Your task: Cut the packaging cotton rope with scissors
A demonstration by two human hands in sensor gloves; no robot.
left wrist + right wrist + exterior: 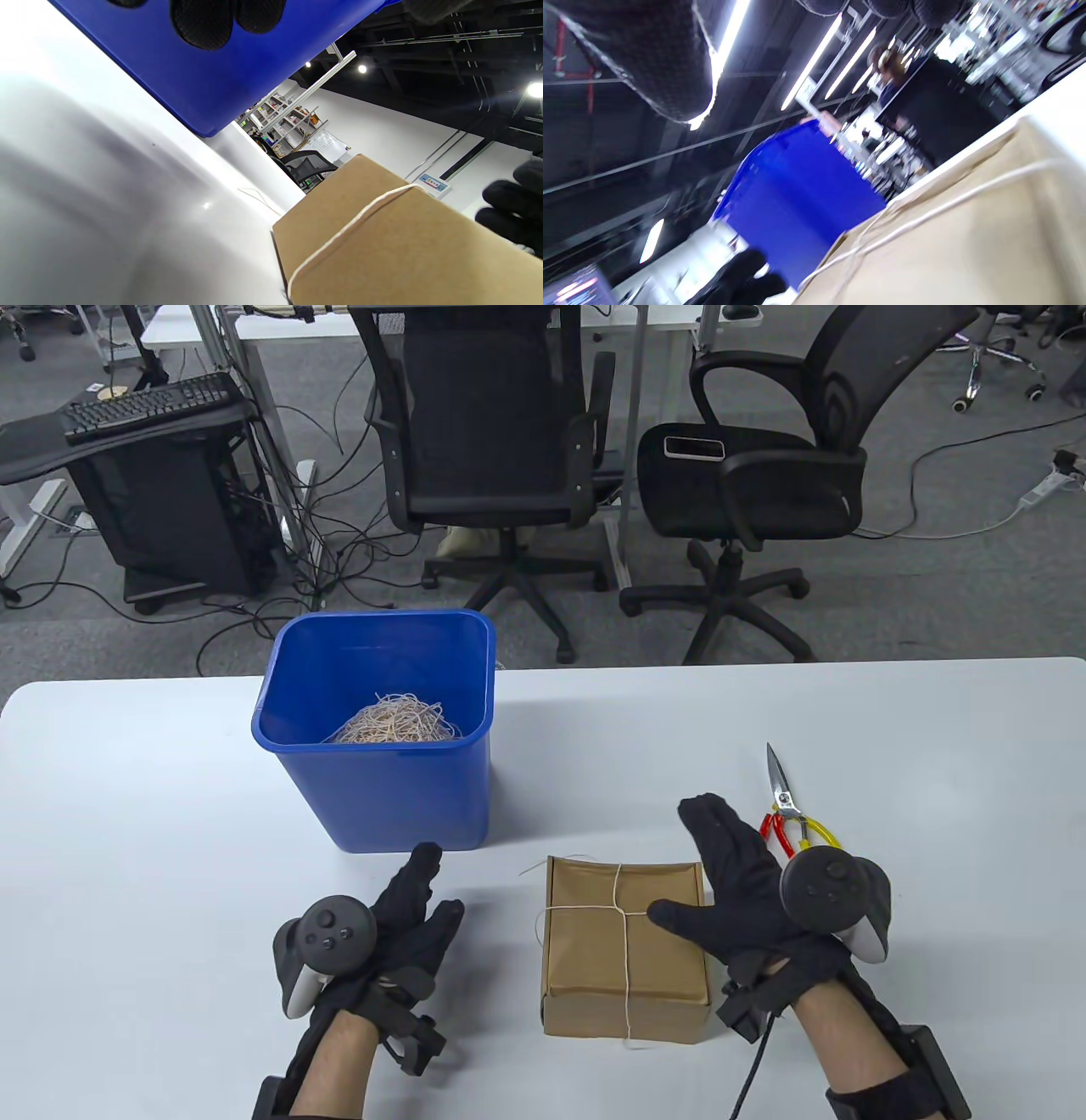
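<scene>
A brown cardboard package lies on the white table, tied crosswise with white cotton rope. Scissors with red and yellow handles lie on the table to its right, behind my right hand. My right hand is open and empty at the package's right side, thumb over its right edge. My left hand is open and empty, to the left of the package and apart from it. The package and rope show in the left wrist view, and blurred in the right wrist view.
A blue bin holding a heap of cut rope stands on the table behind my left hand. Two office chairs stand beyond the table's far edge.
</scene>
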